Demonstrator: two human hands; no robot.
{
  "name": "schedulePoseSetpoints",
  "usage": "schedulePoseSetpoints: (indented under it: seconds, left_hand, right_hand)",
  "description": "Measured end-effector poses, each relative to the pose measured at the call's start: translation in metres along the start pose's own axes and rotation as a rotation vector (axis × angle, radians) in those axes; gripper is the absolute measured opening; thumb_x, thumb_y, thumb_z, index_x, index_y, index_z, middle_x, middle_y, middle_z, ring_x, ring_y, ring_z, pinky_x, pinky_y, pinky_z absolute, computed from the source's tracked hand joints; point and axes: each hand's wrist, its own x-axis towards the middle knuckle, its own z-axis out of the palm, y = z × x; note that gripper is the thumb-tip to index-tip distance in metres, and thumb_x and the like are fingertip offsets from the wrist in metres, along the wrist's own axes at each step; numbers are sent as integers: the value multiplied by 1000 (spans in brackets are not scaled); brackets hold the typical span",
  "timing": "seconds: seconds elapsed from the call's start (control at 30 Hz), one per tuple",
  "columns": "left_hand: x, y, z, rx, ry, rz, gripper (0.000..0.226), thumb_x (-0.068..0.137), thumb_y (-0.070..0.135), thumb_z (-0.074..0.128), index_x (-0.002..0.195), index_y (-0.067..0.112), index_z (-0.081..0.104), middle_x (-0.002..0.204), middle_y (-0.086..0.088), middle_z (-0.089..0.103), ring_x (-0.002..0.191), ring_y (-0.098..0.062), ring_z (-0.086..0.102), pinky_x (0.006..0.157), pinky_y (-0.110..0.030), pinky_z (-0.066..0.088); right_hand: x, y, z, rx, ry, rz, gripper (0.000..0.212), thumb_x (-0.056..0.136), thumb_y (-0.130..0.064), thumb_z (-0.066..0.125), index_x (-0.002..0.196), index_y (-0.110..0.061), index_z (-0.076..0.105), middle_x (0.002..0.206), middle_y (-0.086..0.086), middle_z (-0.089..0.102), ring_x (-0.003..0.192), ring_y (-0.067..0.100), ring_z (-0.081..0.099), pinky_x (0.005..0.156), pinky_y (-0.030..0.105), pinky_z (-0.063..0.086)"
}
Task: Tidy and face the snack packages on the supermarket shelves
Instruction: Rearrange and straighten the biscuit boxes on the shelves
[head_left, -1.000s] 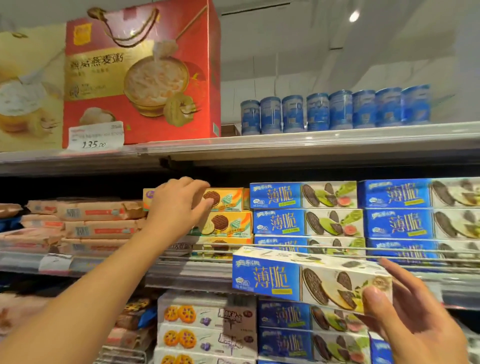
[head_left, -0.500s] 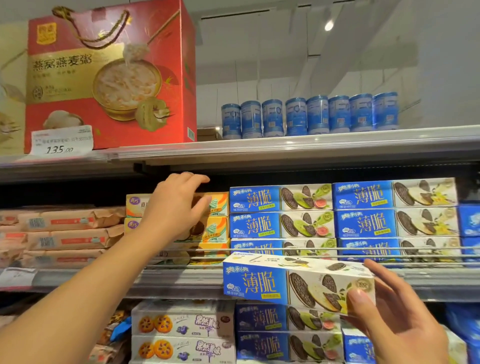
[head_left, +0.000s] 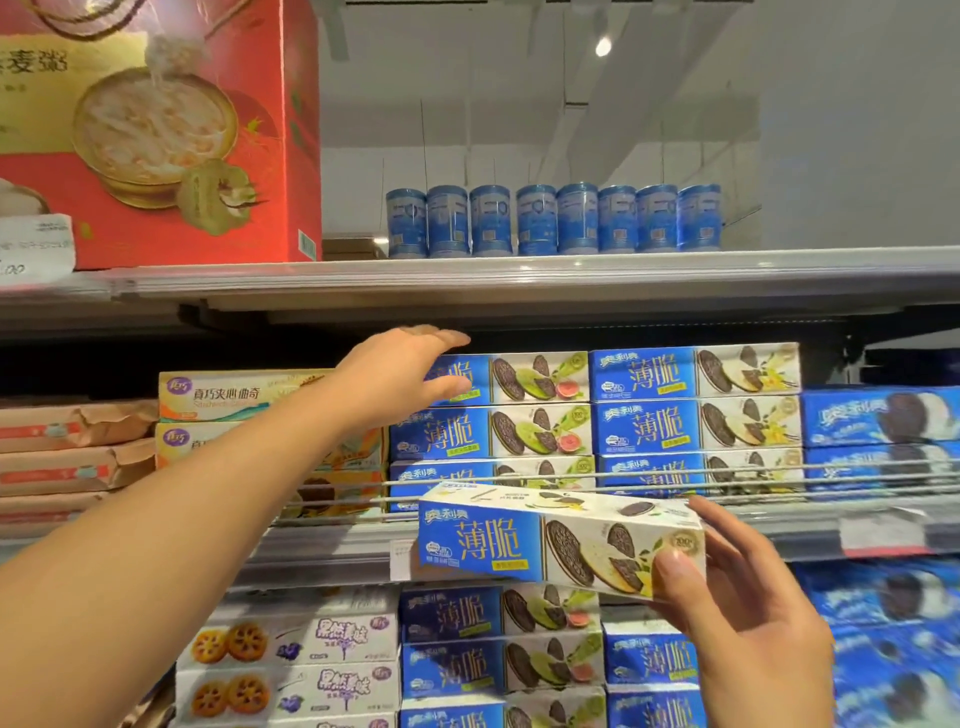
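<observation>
My right hand (head_left: 748, 613) grips the right end of a blue and white cookie box (head_left: 519, 545), held level in front of the middle shelf rail. My left hand (head_left: 400, 374) reaches up to the middle shelf with fingers straight, its thumb over the left end of the top box in a stack of blue and green cookie boxes (head_left: 519, 405). Beside that stack on the right stands a stack of blue and white vanilla cookie boxes (head_left: 696, 400). To the left are yellow sandwich cookie boxes (head_left: 234, 395), partly behind my forearm.
A large red gift box (head_left: 182, 130) and a row of blue tins (head_left: 550, 221) stand on the top shelf (head_left: 519, 280). Brown wrapped packs (head_left: 67, 447) lie at the left. More blue boxes (head_left: 878, 421) fill the right, and cookie boxes (head_left: 291, 665) the lower shelf.
My left hand has left the yellow boxes and moved right and up to the blue and green stack, fingers now straight. The held box stays in my right hand. The view shifted right.
</observation>
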Motion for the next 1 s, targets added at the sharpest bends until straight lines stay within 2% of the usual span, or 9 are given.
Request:
schedulePoseSetpoints:
  seconds: [0.07,0.23,0.47,0.57,0.63,0.77,0.83,0.93,1.0]
  left_hand:
    - [3,2,0,-4,-23,14,55,95,54,57,146,36,45,144,10,56,127,-14,54,100,-42,51]
    - [2,2,0,-54,37,7,44,96,44,61,139,37,54,136,13,62,122,-11,57,97,-40,53]
    - [-2,1,3,-89,73,-4,39,95,45,62,133,39,57,129,14,66,114,-9,60,88,-35,53]
    - [-5,4,3,-20,75,6,47,95,46,61,140,36,52,137,9,62,123,-16,56,96,-40,50]
    - [-13,8,1,46,146,34,51,95,43,63,143,31,52,142,4,58,130,-22,51,104,-41,43]
    - [-66,27,6,-166,386,108,33,93,24,67,126,16,66,129,-2,64,120,-25,55,104,-36,39]
    - [-107,48,21,-295,439,78,27,93,21,66,118,12,69,123,-2,67,117,-22,58,104,-35,41]
    - [-168,80,51,-481,450,-62,27,91,21,66,116,14,70,122,3,66,119,-14,58,106,-29,40]
    - [-199,95,72,-600,458,-227,30,91,23,65,120,20,68,124,9,64,120,-9,57,104,-24,41]
  right_hand:
    - [1,0,-4,7,7,-15,55,66,-31,78,120,-30,71,110,4,77,104,25,73,81,61,58]
    - [3,2,-13,14,14,-54,49,71,-20,77,119,-28,72,108,6,77,101,28,74,73,42,63]
    - [1,6,-21,0,-2,-48,53,72,-32,78,124,-30,69,111,4,76,102,24,74,72,40,63]
    - [-1,8,-23,-12,-23,-29,54,76,-35,77,128,-30,66,116,3,74,107,24,72,76,40,62]
    - [-3,12,-25,-3,-41,-8,51,79,-34,76,129,-29,66,118,3,74,109,25,71,76,41,62]
    - [-12,21,-32,1,-71,47,48,84,-34,75,131,-29,64,120,2,73,111,24,71,81,39,62]
    - [-17,27,-35,1,-80,69,46,86,-33,74,130,-30,64,120,2,73,111,23,70,79,34,61]
    - [-24,35,-36,-17,-90,95,45,87,-34,73,131,-30,64,120,2,73,110,23,70,77,33,61]
    - [-27,40,-38,-20,-94,108,47,86,-37,73,131,-29,64,119,3,73,109,23,70,77,37,62]
